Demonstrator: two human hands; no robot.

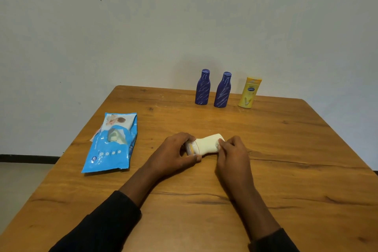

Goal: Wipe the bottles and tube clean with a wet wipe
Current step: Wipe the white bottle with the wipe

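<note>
A tube lies on its side at the middle of the wooden table [286, 170], wrapped in a white wet wipe [208, 144]. Only the tube's yellow and white cap end [191, 148] shows. My left hand [176, 154] grips that cap end. My right hand [233, 153] pinches the wipe around the tube's other end. Two dark blue bottles [203, 87] [223, 90] with white scribble marks stand upright at the far edge. A yellow bottle [250, 92] stands just right of them.
A blue pack of wet wipes [111, 145] lies flat on the table's left side with its flap open. The table's left edge runs close by the pack. A pale wall stands right behind the bottles.
</note>
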